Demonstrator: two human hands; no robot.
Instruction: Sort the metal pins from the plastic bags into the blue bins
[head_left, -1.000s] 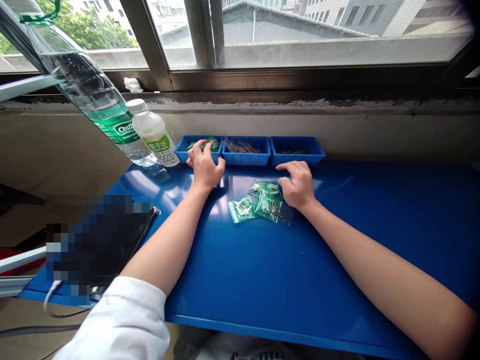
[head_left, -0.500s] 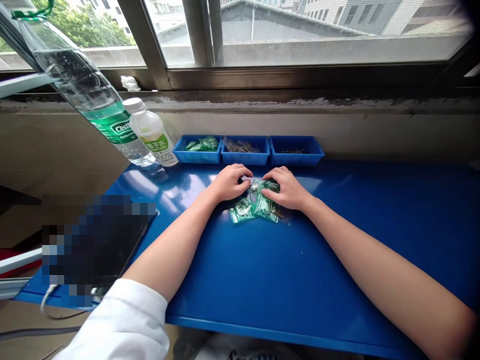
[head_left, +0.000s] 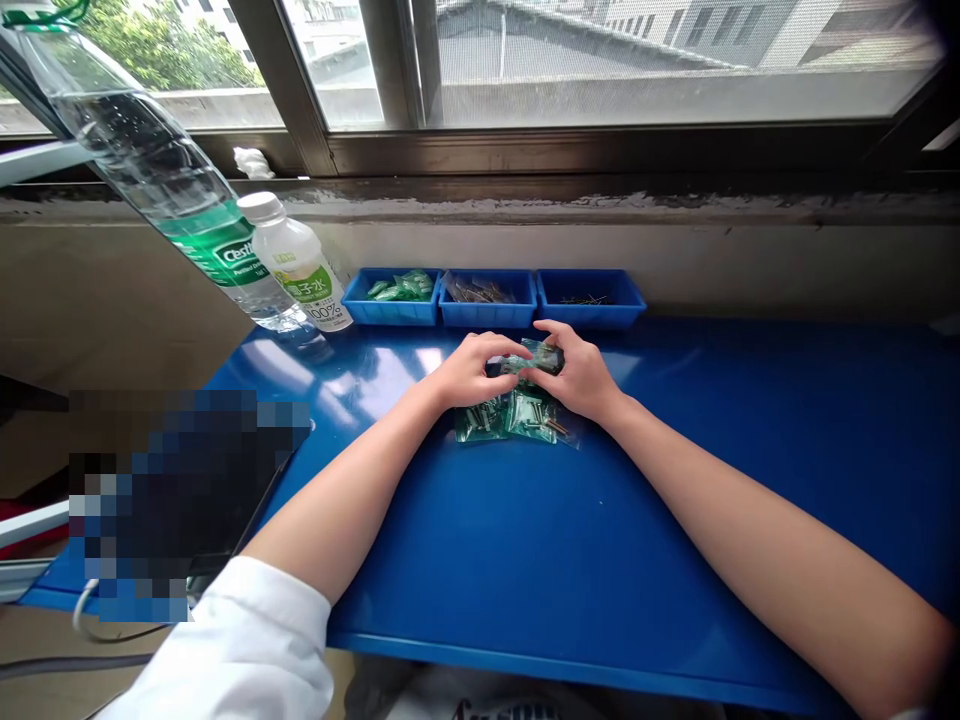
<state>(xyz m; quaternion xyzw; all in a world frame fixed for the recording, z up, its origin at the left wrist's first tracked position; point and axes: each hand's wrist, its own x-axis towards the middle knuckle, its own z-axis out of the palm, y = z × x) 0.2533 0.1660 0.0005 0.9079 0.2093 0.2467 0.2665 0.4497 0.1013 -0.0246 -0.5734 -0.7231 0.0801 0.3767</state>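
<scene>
Several small clear-and-green plastic packets lie in a pile on the blue table. Slim metal screw-like pieces show inside the front packet and the packet to its left. Behind these, another green packet is between my hands. My left hand curls over its left side, fingers and thumb closed on the plastic. On its right side is my right hand, with the thumb against the plastic and the index finger raised; its other fingers are partly hidden.
Three blue bins line the back: a left bin with green packets, a middle bin with clear bags, a right bin with thin dark pieces. A large water bottle and a small white bottle stand left. A blurred dark device lies nearer.
My left hand has moved right, over the pile. My right index finger has lifted, and the rear packet is now raised between both hands. The view has shifted slightly.
</scene>
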